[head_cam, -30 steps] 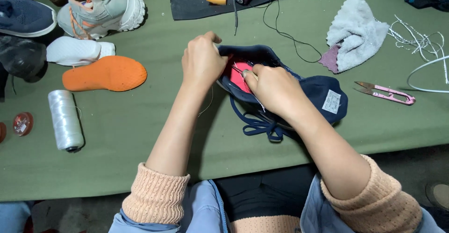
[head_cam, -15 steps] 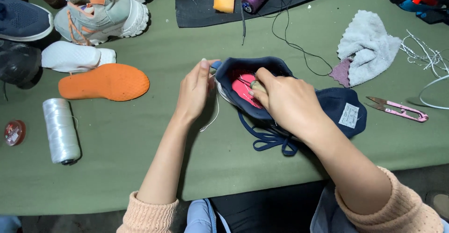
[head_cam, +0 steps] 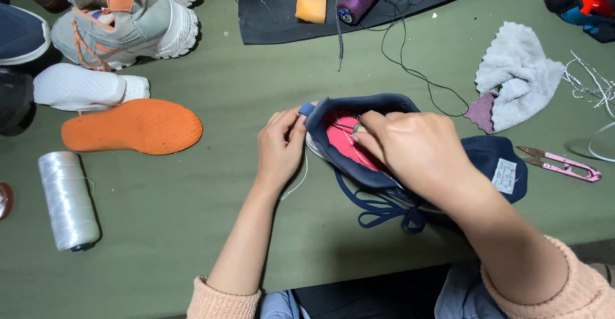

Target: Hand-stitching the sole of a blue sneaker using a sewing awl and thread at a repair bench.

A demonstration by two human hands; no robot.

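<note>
The navy sneaker (head_cam: 410, 159) lies on its side on the green table (head_cam: 211, 229), just before me. My right hand (head_cam: 416, 149) reaches into its pink-lined opening, fingers pinched together on something small. My left hand (head_cam: 280, 146) grips the heel, white thread (head_cam: 296, 181) trailing beneath.

A matt navy cloth shoe (head_cam: 410, 159) with smooth pink lining lies on dull green felt-like table cover (head_cam: 192, 216).
</note>
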